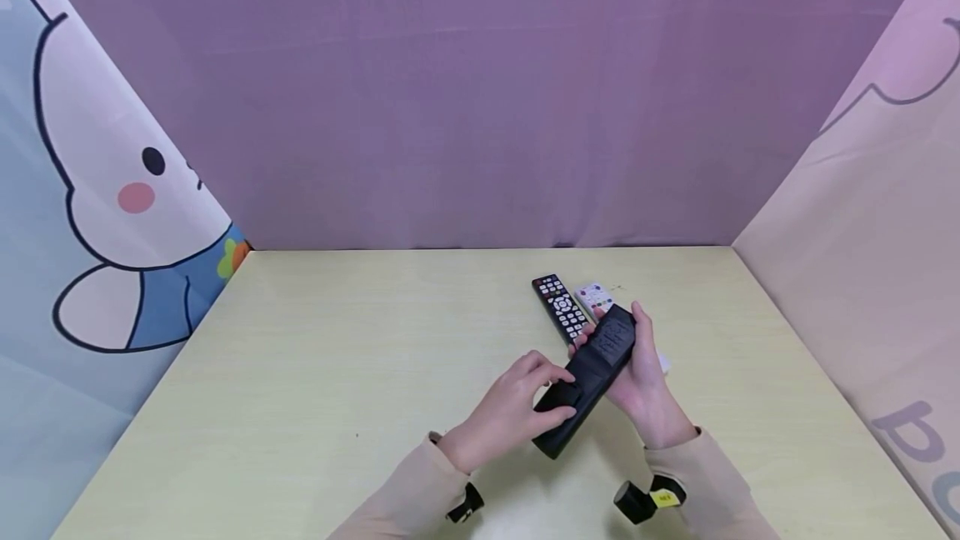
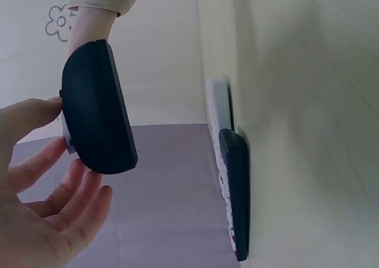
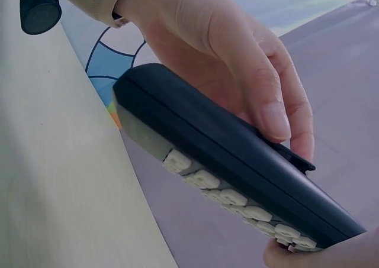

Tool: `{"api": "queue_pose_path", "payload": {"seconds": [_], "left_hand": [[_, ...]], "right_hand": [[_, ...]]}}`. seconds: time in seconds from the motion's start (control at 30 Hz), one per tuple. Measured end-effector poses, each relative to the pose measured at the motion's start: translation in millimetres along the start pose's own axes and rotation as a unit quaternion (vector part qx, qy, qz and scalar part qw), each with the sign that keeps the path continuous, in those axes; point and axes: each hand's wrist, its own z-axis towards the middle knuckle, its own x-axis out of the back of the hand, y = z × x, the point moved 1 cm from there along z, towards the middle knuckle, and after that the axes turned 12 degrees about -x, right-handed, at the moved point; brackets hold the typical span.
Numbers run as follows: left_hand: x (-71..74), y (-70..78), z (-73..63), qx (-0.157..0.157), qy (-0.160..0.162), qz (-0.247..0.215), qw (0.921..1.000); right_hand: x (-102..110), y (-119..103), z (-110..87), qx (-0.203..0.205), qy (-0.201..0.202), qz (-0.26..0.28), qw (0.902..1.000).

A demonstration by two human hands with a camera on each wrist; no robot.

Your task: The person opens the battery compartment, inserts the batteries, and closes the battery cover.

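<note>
My right hand [image 1: 645, 386] holds a black remote control [image 1: 611, 344] above the table, tilted, its back turned up. With thumb and fingers, my left hand [image 1: 517, 402] pinches the battery cover [image 1: 564, 395] near the remote's lower end. In the right wrist view one end of that cover [image 3: 300, 160] stands up slightly from the back, and pale buttons [image 3: 231, 197] line the underside. The left wrist view shows the remote's rounded end [image 2: 98, 111], with the left thumb and fingers at its back.
On the table [image 1: 337, 357], just beyond the right hand, lies another black remote [image 1: 557, 298] with white buttons. Beside it is a white remote [image 1: 594, 295], partly hidden by the hand and held remote. A purple cloth wall [image 1: 480, 107] rises at the back, with printed cloths at both sides.
</note>
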Motion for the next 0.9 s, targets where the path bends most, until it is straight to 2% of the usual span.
{"api": "queue_pose_path", "payload": {"seconds": [0.1,0.2,0.37,0.47,0.73,0.9], "left_hand": [[-0.7,-0.7,-0.7,0.015,0.001,-0.015,0.9998],[-1.4,-2.0,-1.5,0.043,0.004,-0.051,0.9977],[-4.4,-4.5,-2.3,0.078,0.018,-0.122,0.9892],[-7.1,-5.6,-2.1,0.085,0.028,-0.148,0.9850],[-11.8,-6.8,-2.3,0.089,0.055,-0.166,0.9805],[-11.9,-6.2,-2.4,0.107,0.068,-0.184,0.9748]], "right_hand": [[-1,1,-0.4,-0.001,0.005,0.000,1.0000],[-2,1,-0.6,-0.003,0.010,0.002,0.9999],[-3,2,-0.6,-0.003,0.014,0.004,0.9999],[-3,2,-0.4,-0.001,0.011,0.000,0.9999],[-3,3,1.1,-0.006,-0.019,0.002,0.9998],[0,3,2.7,-0.016,-0.037,0.017,0.9990]]}}
